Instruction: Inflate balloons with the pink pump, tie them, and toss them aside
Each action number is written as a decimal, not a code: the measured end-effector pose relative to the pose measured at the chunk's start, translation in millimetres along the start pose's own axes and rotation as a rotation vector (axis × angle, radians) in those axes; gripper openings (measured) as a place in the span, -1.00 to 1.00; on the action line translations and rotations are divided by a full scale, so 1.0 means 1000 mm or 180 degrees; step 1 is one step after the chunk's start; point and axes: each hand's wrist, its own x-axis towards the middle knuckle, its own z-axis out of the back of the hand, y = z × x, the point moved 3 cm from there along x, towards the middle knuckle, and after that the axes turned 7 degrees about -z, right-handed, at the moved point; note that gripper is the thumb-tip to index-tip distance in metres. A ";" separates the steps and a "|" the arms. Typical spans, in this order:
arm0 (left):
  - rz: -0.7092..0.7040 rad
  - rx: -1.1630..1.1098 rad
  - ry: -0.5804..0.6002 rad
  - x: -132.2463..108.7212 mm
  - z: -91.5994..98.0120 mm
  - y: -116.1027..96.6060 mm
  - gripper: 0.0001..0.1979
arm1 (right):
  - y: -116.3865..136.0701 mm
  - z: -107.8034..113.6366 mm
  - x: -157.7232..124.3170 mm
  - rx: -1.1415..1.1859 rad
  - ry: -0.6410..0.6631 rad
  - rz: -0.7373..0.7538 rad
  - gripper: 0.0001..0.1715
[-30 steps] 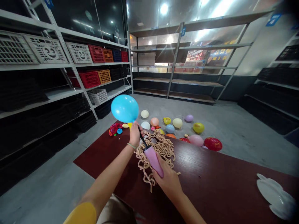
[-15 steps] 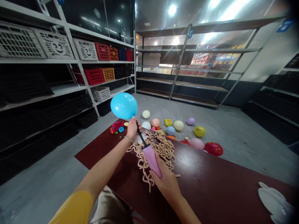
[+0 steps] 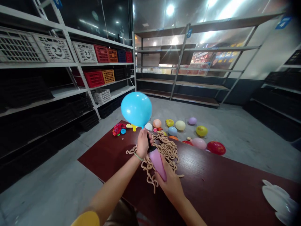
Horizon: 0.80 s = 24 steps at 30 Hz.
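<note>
My left hand is closed around the neck of a blue balloon, pinching it onto the black nozzle of a pink hand pump. The balloon is inflated and stands above my fist. My right hand grips the lower end of the pump's pink barrel. Both hands hover over a dark red table, just above a tangled heap of tan cord.
Several inflated balloons lie on the floor past the table's far edge. Small uninflated balloons sit at the table's far left corner. White flat pieces lie at the right. Shelving with crates lines the left and back walls.
The pump barrel has slid up toward the nozzle, so its black rod is now almost hidden. The blue balloon looks bigger and has shifted right with my left hand.
</note>
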 end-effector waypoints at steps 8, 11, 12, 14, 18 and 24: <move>0.0124 -0.0284 -0.0143 0.004 0.023 -0.010 -0.64 | 0.010 0.012 0.011 -0.0457 0.0198 0.0233 -0.16; 0.0247 -0.0351 -0.0199 0.008 0.030 -0.004 -0.67 | 0.013 0.024 0.014 -0.0778 0.0363 0.0249 -0.19; 0.0224 -0.0335 -0.0223 0.009 0.032 -0.001 -0.67 | 0.012 0.028 0.013 -0.0888 0.0392 0.0244 -0.20; 0.0135 -0.0289 -0.0300 0.012 0.037 0.004 -0.68 | 0.010 0.037 0.008 -0.1094 0.0399 0.0257 -0.21; 0.0039 -0.0233 -0.0384 0.025 0.054 0.012 -0.67 | -0.007 0.059 -0.007 -0.1556 0.0369 0.0354 -0.30; 0.0100 0.0056 -0.0100 0.033 0.078 0.020 -0.67 | -0.044 0.089 -0.002 -0.2106 0.0275 -0.0056 -0.31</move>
